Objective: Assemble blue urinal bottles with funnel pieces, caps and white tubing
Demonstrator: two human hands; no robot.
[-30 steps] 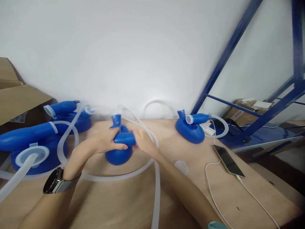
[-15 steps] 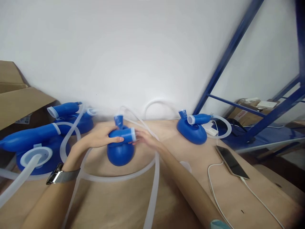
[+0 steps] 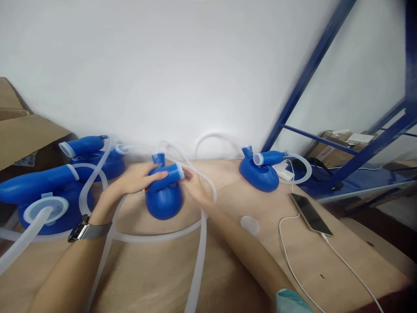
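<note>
A rounded blue bottle (image 3: 163,202) with an upright spout stands at the middle of the table. Across its top lies a blue tube piece (image 3: 171,173) with a pale rim facing right. My left hand (image 3: 138,178) grips this tube piece from the left, thumb along its front. My right hand (image 3: 193,182) is at the rim end, its fingers bent and touching the rim; the fingertips are partly hidden behind it. A translucent hose (image 3: 201,252) runs down beside my right forearm, and another curves around the bottle's front.
More blue bottles (image 3: 74,204) with hoses crowd the left beside a cardboard box (image 3: 35,130). Another blue bottle (image 3: 260,174) stands at right, near a phone (image 3: 311,214) on a cable. A translucent disc (image 3: 250,225) lies on the table (image 3: 241,278).
The tube piece now tilts up slightly at its rim end. My right hand has moved slightly, its fingers nearer the rim. The view has shifted a little, and the translucent disc shows more fully.
</note>
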